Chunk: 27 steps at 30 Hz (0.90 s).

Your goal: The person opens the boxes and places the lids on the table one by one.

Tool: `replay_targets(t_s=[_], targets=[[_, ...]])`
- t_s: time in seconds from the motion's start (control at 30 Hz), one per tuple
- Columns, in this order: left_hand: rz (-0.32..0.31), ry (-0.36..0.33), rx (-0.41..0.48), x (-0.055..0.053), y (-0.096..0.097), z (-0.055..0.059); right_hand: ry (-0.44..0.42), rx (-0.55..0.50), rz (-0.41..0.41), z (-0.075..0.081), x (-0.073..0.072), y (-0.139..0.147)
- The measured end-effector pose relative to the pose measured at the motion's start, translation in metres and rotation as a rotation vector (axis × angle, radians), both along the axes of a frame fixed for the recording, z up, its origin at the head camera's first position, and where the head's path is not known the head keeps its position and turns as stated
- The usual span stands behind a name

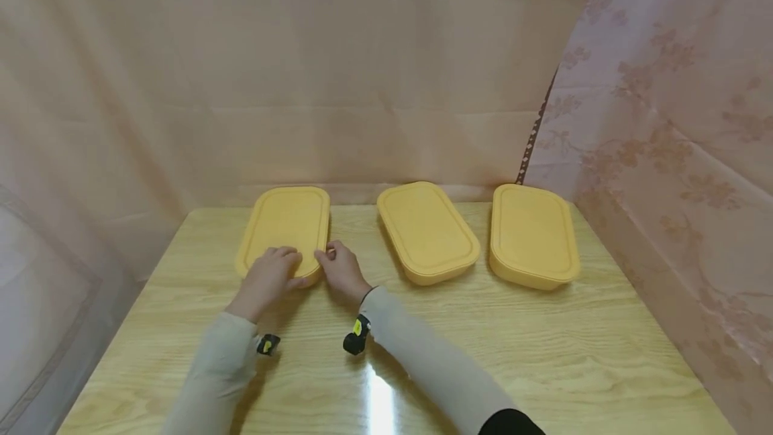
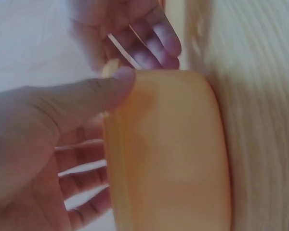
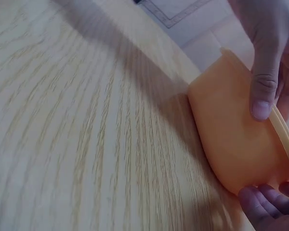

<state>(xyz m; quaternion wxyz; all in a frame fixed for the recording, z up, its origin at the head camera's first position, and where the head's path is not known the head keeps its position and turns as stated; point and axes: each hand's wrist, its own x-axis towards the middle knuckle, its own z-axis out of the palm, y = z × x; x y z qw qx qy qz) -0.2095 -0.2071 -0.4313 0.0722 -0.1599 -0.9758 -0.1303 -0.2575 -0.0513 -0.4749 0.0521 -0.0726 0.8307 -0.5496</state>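
The leftmost yellow lidded box point(image 1: 292, 213) sits at the back of the table with its lid on. My left hand point(image 1: 268, 280) holds its front edge, the fingers lying over the lid and the thumb point(image 2: 94, 96) against the front wall just below the rim. At the front right corner, my right hand point(image 1: 344, 270) pinches the lid's edge, its fingertips point(image 3: 260, 199) touching the side wall below the rim. The right thumb is mostly cut off in the right wrist view. What the box contains is hidden.
Two similar yellow boxes, a middle one point(image 1: 429, 230) set at a slant and a right one point(image 1: 534, 237), stand on the wooden table point(image 1: 543, 354). A beige curtain point(image 1: 362, 72) hangs behind, and a flowered cloth point(image 1: 682, 153) lines the right side.
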Motion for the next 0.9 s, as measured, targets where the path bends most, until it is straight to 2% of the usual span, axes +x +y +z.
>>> replay_targets(t_s=[0.17,0.5,0.73,0.9], targets=[[-0.014,0.028,-0.022,0.0023,0.0065,0.004,0.004,0.0,0.005,-0.0005,0.0003,0.0041],[-0.009,0.032,-0.006,0.0073,0.0019,-0.0015,0.032,-0.021,0.012,-0.0066,0.0055,0.0027],[0.006,0.048,-0.003,0.0091,0.0044,0.0017,0.046,0.001,0.032,-0.0024,0.0066,0.004],[-0.007,0.063,-0.015,0.0084,0.0035,0.0015,0.062,0.019,0.047,-0.0009,0.0076,0.0053]])
